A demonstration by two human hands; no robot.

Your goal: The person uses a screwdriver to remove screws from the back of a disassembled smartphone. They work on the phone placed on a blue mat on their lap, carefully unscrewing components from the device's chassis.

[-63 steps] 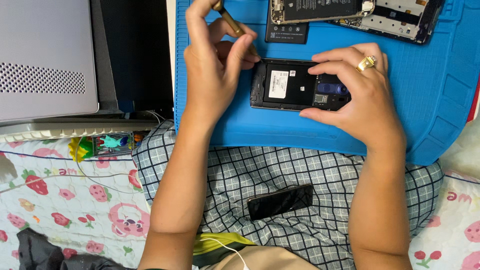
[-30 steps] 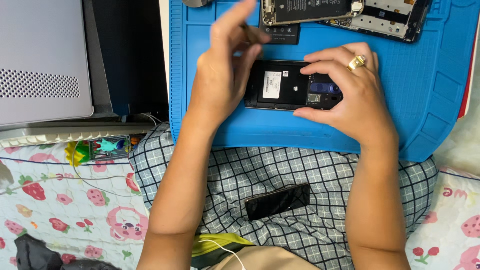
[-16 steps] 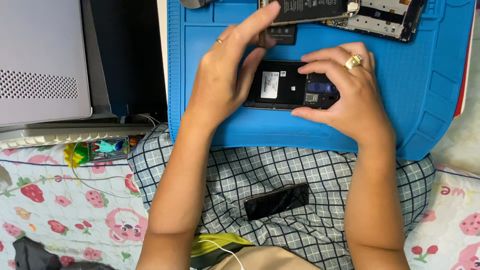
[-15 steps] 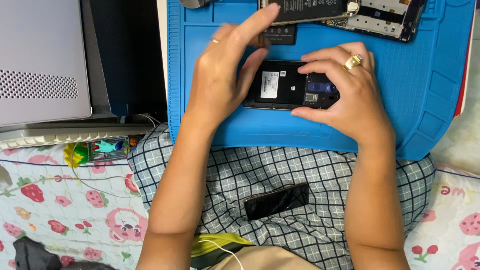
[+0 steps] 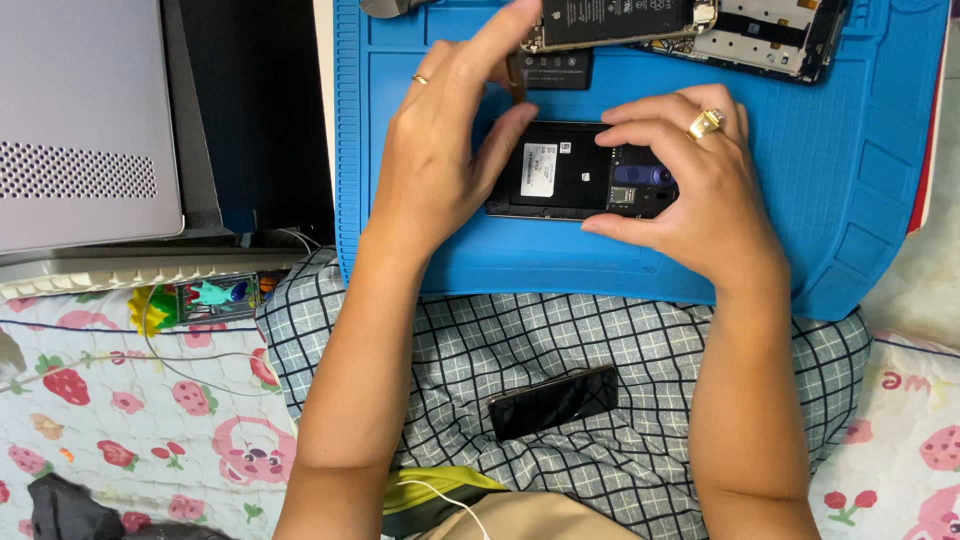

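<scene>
Opened black phone (image 5: 565, 172) lying on blue silicone mat (image 5: 800, 200); right hand (image 5: 690, 190) gripping its edge, left hand (image 5: 445, 150) fingers loosely spread, index extending toward dismantled boards (image 5: 690, 20).

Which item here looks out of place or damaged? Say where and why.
A dark phone lies loose on the checked cloth, away from the blue mat. The opened phone under both hands has its back off.
</scene>
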